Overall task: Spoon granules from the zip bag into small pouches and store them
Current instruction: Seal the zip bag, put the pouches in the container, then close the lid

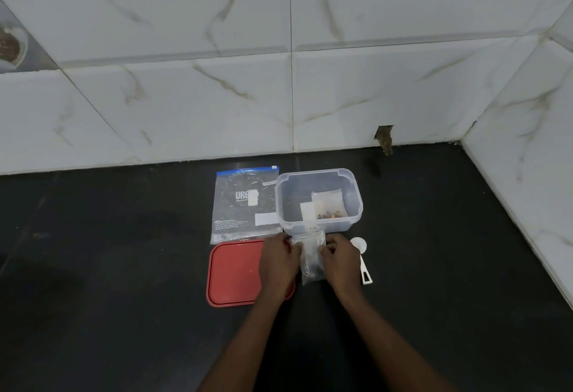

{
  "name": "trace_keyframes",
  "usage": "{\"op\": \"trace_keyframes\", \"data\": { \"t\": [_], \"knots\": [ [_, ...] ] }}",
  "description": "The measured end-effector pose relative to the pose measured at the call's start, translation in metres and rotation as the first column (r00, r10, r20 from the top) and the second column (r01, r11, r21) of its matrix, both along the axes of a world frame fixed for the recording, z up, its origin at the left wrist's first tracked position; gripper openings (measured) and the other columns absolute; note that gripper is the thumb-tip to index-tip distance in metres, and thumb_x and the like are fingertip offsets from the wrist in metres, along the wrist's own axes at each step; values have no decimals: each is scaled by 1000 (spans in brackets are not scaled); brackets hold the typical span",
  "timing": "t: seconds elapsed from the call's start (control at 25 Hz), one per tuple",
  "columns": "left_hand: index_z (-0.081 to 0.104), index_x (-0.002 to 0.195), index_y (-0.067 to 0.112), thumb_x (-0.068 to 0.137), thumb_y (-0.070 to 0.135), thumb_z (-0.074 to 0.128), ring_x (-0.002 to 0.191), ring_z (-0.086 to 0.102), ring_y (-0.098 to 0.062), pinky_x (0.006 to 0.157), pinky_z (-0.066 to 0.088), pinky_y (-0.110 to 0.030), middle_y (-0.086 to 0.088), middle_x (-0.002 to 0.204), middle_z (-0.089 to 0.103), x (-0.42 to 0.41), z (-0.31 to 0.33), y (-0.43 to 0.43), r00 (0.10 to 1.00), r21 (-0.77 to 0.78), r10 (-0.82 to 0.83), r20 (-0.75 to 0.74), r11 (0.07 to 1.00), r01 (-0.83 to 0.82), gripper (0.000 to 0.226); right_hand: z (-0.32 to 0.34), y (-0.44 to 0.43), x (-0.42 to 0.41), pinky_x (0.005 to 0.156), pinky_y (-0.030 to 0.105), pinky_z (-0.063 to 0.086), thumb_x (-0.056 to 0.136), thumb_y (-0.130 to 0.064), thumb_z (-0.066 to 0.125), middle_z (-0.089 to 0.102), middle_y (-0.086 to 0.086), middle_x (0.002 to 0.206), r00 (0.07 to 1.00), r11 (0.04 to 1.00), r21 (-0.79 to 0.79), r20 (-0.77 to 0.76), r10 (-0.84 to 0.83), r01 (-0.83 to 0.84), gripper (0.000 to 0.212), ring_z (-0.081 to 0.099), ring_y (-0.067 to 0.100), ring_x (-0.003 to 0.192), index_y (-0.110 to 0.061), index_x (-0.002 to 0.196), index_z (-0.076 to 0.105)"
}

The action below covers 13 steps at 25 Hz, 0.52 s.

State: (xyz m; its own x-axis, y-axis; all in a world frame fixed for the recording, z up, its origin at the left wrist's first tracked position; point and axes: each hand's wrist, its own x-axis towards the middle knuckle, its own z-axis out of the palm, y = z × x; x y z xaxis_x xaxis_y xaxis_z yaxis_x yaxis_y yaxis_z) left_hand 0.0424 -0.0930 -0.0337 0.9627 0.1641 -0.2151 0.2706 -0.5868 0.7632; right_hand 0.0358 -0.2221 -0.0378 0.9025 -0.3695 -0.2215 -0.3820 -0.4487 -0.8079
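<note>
Already a couple of filled pouches (326, 205) lie inside the clear container (354, 205) — storing seems well under way. Just in front of the container, the left hand (279, 263) and right hand (339, 263) pinch a small pouch (311, 260) at its top, dark granules inside; probably it is being sealed. The zip bag (245, 205) lies flat against the container's left side, and the white spoon (362, 256) lies off its front right corner — this pouch is not yet stored.

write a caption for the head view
Left hand and right hand pinch a small pouch before the clear tub, red lid and white spoon alongside.
</note>
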Motion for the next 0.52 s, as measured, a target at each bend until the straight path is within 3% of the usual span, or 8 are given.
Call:
{"op": "trace_keyframes", "data": {
  "t": [0.16,0.4,0.52],
  "knots": [
    [70,96,9,82,18,71,87,65,-24,70,45,-28,-5,94,71,11,-2,-2,996,4,55,-69,999,-55,17,-9,2,4,71,35,51,86,-12,62,71,5,83,999,999,-34,-29,-28,27,6,65,24,79,-10,88,67],
    [63,69,19,72,1,70,70,62,-17,60,42,-25,2,73,68,14,8,-6,986,-143,117,-117,981,-133,19,-11,1,4,68,31,44,88,-11,57,67,4,80,999,999,-37,-41,-6,4,7,63,25,79,-11,92,64],
    [62,66,18,75,0,73,66,62,-12,65,46,-24,3,70,68,7,16,-5,993,-232,76,-89,968,-95,23,-1,-5,-2,69,31,48,87,-10,58,68,2,80,999,992,118,-20,36,-33,10,63,21,78,-13,95,65]
  ]
}}
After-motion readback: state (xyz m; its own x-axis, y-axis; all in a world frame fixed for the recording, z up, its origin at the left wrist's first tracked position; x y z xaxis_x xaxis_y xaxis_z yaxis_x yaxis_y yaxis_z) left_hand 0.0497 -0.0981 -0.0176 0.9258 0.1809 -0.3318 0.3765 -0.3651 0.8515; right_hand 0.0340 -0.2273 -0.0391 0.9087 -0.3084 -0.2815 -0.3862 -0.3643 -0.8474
